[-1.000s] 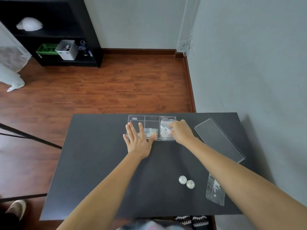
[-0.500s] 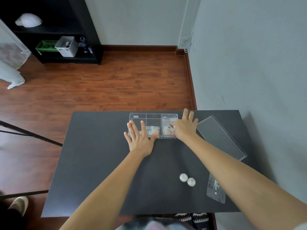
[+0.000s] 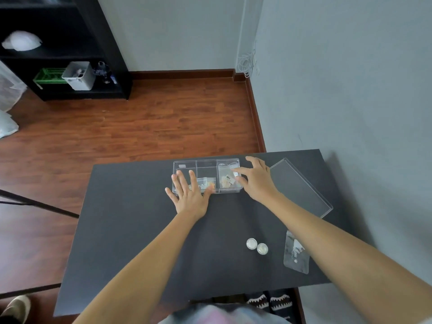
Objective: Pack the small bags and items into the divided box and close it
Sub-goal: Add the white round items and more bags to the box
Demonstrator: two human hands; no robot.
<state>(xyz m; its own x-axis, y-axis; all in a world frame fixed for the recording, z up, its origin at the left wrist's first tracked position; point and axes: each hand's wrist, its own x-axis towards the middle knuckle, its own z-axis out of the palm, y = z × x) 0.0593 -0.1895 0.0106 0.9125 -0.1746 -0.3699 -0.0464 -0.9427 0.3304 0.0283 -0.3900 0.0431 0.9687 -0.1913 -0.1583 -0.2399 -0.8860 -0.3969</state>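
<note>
A clear divided box [image 3: 207, 163] lies at the far middle of the black table [image 3: 131, 242]. Its right compartment holds a small clear bag [image 3: 227, 177] with bits inside; another small bag [image 3: 205, 182] lies in the middle compartment. My left hand [image 3: 189, 195] rests flat, fingers spread, against the box's near left side. My right hand [image 3: 256, 180] hovers with fingers apart at the box's right end, holding nothing. The clear lid [image 3: 301, 187] lies to the right of the box. Two small round clear containers [image 3: 256, 246] and a long clear bag [image 3: 295, 253] sit near the right front.
A grey wall runs along the table's right side. Beyond the far edge is wooden floor and a black shelf [image 3: 60, 54] with a green basket and a white bin. Black stand legs cross the floor at the left.
My right hand has opened and lifted off the bag in the right compartment, drawing slightly to the right. My left hand has stayed flat at the box.
</note>
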